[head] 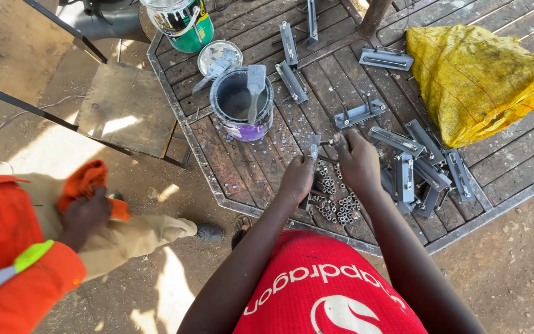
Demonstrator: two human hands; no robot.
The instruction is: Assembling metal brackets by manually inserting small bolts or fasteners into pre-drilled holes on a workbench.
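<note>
Holding a grey metal bracket upright with the left hand, fingers closed around its lower part, while the right hand pinches a small bolt at its top, both near the front edge of the wooden table, just above a pile of nuts. Could easily lose the bolt through the gaps between the planks if the pinch slips, or knock the open paint can behind. Looks flat, narrow, painted grey, like the other brackets toward the right edge.
</note>
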